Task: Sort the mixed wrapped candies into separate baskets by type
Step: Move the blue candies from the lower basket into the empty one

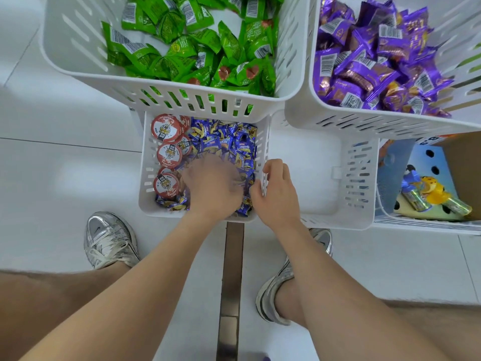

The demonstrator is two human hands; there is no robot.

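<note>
We work in the mixed basket (145,204) on the floor, where blue candies (229,142) lie beside red cups (166,155). Our left hand (213,186) is buried among the wrappers and blurred, so we cannot tell whether its fingers hold anything. Our right hand (276,194) grips the basket's right wall. The candies look light and slippery, so we pinch each by its body. The way out is straight up, clear of the walls.

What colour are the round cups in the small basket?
The round cups are red and white with a tiger; head view.
</note>
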